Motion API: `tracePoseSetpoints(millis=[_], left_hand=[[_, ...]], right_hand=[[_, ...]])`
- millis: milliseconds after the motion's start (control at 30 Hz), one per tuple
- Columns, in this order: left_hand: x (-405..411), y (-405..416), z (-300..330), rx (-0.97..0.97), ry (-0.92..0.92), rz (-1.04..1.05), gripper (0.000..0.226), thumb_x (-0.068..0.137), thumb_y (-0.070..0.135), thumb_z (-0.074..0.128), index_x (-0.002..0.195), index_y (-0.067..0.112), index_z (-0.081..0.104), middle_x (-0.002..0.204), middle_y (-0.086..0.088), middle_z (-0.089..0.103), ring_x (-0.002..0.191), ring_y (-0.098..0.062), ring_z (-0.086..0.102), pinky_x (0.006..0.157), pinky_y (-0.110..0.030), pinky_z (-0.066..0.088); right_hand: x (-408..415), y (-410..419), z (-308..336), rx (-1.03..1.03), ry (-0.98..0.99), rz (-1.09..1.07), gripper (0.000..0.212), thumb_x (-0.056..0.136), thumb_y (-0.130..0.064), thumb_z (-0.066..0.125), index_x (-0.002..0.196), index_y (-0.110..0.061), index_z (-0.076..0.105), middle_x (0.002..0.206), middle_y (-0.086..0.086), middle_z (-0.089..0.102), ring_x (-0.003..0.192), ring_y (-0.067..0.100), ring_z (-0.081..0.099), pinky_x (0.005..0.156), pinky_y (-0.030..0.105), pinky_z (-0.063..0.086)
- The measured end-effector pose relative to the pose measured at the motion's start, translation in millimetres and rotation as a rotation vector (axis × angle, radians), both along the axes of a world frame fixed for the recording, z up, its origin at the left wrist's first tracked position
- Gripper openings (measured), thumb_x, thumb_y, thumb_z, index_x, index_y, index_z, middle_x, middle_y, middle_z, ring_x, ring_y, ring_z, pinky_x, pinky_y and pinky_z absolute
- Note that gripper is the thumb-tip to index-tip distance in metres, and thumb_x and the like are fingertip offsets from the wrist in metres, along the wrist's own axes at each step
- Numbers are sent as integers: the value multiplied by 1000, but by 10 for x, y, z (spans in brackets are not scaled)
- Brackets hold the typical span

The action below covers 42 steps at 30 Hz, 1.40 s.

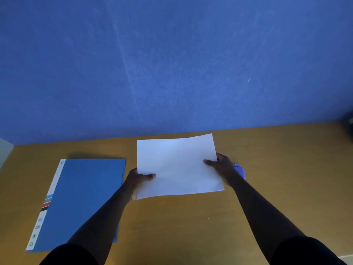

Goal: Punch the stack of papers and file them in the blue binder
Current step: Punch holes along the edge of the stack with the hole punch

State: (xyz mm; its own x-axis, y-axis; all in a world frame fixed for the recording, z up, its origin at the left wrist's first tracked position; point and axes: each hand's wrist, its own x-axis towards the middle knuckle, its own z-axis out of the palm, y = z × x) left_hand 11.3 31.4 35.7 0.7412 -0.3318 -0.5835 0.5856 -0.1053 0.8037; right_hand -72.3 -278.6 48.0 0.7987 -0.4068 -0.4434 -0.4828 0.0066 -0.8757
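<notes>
Binder (pixel 80 199) flat on table (pixel 191 226), left; paper stack (pixel 177 165) centre, held above table between both hands; punch (pixel 239 170) right, behind right hand (pixel 223 169)

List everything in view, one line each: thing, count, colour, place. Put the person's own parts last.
stack of papers: one, white, held above the desk's middle
blue binder: one, blue with a white spine strip, closed, flat on the desk left of the papers
hole punch: one, purple-blue, on the desk behind the right hand, mostly hidden
desk: one, tan wood, across the lower frame
wall: one, blue, behind the desk
left hand: one, grip on the papers' left edge
right hand: one, grip on the papers' right edge
</notes>
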Motion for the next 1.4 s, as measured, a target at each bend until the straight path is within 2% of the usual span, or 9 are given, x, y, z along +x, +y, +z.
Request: tracePoseSetpoints(millis=[233, 367, 533, 667, 800, 933, 1067, 1200, 1400], left_hand=[[-56, -146, -76, 64, -56, 95, 66, 51, 25, 87, 111, 11, 65, 111, -11, 69, 103, -36, 63, 87, -54, 54], [-84, -239, -125, 99, -63, 136, 60, 56, 25, 84, 111, 13, 64, 111, -9, 68, 103, -36, 61, 88, -54, 53], [-129, -300, -136, 112, -72, 167, 61, 57, 25, 83, 113, 13, 63, 111, -8, 68, 102, -34, 62, 85, -49, 53], [-144, -280, -143, 126, -69, 219, 59, 57, 23, 84, 112, 13, 64, 111, -7, 68, 103, -35, 62, 88, -52, 52], [-151, -222, -162, 131, -60, 252, 59, 55, 24, 84, 110, 14, 66, 112, -7, 69, 104, -34, 62, 90, -57, 52], [-200, -191, -89, 124, -63, 298, 46, 68, 13, 82, 110, 11, 63, 110, -7, 66, 100, -30, 60, 81, -43, 52], [-226, -178, -47, 114, -97, 353, 27, 78, 3, 74, 98, 17, 62, 100, -2, 64, 89, -22, 58, 72, -32, 47], [-264, -127, 14, 102, -100, 369, 30, 79, 1, 73, 104, 10, 61, 104, -6, 64, 89, -24, 58, 77, -36, 47], [-317, -55, 71, 53, -94, 404, 30, 78, -2, 73, 101, 13, 61, 105, -6, 64, 91, -25, 59, 77, -36, 47]], right_hand=[[-213, -431, -134, -567, 371, -147, 17, 84, -17, 49, 95, -16, 61, 91, 4, 66, 69, 21, 61, 61, 27, 49], [-325, -622, -377, -717, 625, -145, 40, 89, -21, 52, 125, -6, 47, 128, 16, 50, 115, 35, 50, 93, 45, 43], [-407, -665, -513, -588, 686, -172, 53, 91, -38, 55, 129, -3, 44, 131, 18, 47, 118, 37, 48, 94, 46, 43], [-460, -779, -700, -518, 603, -139, 41, 85, -39, 51, 106, -6, 60, 102, 17, 61, 92, 35, 59, 76, 41, 52], [-470, -644, -557, -528, 541, -72, 24, 80, -32, 51, 83, -9, 59, 88, 13, 62, 80, 30, 58, 67, 33, 42], [-517, -377, -400, -343, 367, -105, 8, 85, -16, 58, 84, -9, 56, 81, 8, 60, 65, 19, 53, 56, 28, 39], [-540, -168, -446, 48, 277, -235, 42, 75, -17, 72, 112, -8, 53, 98, 11, 64, 85, 28, 66, 70, 38, 54], [-589, 173, -328, 341, 171, -187, 15, 87, -3, 55, 99, 3, 62, 88, 16, 59, 77, 30, 59, 71, 39, 50], [-628, 544, -210, 721, 83, -301, 25, 93, -1, 45, 116, 0, 56, 81, 11, 61, 64, 25, 57, 57, 35, 45]])
